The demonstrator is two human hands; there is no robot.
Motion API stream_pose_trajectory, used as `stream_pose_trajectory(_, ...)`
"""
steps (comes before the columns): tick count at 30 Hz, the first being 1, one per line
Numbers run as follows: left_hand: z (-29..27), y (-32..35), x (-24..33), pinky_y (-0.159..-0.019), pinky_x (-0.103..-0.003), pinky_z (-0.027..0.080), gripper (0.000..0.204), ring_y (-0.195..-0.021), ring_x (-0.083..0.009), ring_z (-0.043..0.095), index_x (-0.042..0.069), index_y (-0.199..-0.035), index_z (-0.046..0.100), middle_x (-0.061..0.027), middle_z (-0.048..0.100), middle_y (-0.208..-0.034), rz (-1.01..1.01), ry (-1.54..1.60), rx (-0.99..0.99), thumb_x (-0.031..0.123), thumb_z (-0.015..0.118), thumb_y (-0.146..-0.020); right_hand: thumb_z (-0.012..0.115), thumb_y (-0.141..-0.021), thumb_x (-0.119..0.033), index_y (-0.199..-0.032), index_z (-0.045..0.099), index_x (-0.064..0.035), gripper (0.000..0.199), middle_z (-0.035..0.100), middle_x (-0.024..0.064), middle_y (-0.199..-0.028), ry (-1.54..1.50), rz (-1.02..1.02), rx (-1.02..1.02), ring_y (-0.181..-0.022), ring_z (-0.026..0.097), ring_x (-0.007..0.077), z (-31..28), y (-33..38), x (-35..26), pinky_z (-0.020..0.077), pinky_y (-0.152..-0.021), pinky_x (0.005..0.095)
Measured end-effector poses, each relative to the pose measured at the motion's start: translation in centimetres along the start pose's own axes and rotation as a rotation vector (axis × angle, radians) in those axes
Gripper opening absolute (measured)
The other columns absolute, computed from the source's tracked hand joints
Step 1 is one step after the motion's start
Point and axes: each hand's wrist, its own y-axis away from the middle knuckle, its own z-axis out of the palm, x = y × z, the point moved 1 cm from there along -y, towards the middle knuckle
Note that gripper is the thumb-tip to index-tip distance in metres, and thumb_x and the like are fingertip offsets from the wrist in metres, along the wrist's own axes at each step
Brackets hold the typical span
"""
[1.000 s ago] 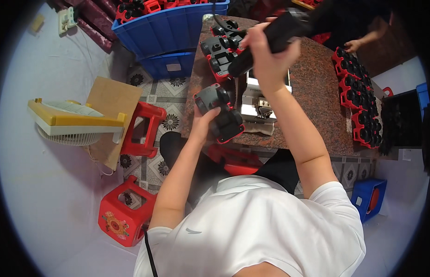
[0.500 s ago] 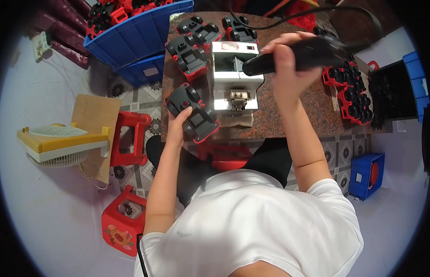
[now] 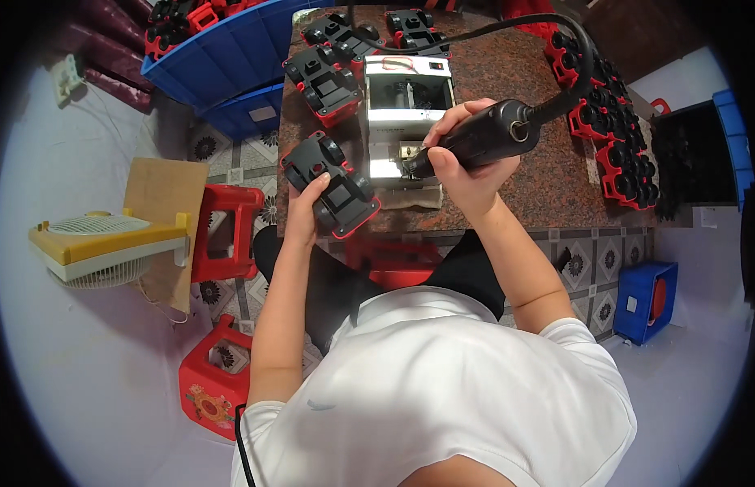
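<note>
My left hand [image 3: 306, 207] grips a black toy car chassis [image 3: 333, 191] with red edging, underside up and wheels on it, near the table's front edge. In my right hand [image 3: 472, 166] is a black corded electric screwdriver [image 3: 491, 140], its fingers wrapped round the body. The tool's tip points left and down at the front of a white screw feeder machine [image 3: 410, 126]; whether it touches a screw there is too small to tell. A dark opening shows in the machine's top.
Several toy car chassis [image 3: 322, 81] lie behind and left of the machine. Rows of red-and-black toy cars [image 3: 625, 174] line the table's right side. Blue crates [image 3: 231, 61] stand at the far left, beside red stools [image 3: 223, 231] and a yellow fan [image 3: 105, 239]. A thick cable [image 3: 584, 61] arches overhead.
My right hand has brought the screwdriver down and nearer, from the machine's upper part to its front. My left hand still holds the chassis, shifted slightly in the picture.
</note>
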Motion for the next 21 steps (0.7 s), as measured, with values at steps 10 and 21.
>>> stream_pose_trajectory(10,0.6,0.4,0.4,-0.084,-0.031,0.047,0.047,-0.098,-0.0161,0.054,0.008,-0.121,0.047,-0.0050,0.054,-0.108,0.011,-0.010,0.006,0.015,0.064,-0.079,0.084,-0.063,-0.010,-0.109,0.044,0.0010,0.062,0.059,0.0085,-0.082,0.084,-0.078,-0.036,-0.067,0.057,0.0132,0.3,1.4,0.3,0.0472,-0.057,0.0248)
stream_pose_trajectory(21,1.0,0.7,0.8,-0.084,-0.032,0.048,0.050,-0.098,-0.0173,0.057,0.008,-0.125,0.045,-0.0066,0.055,-0.109,0.006,0.008,-0.010,0.016,0.064,-0.080,0.065,-0.076,0.003,-0.113,0.039,-0.0013,0.045,0.057,0.0083,-0.082,0.248,0.001,-0.129,-0.068,0.058,0.0145,0.1,1.4,0.2,0.0514,-0.059,0.0283)
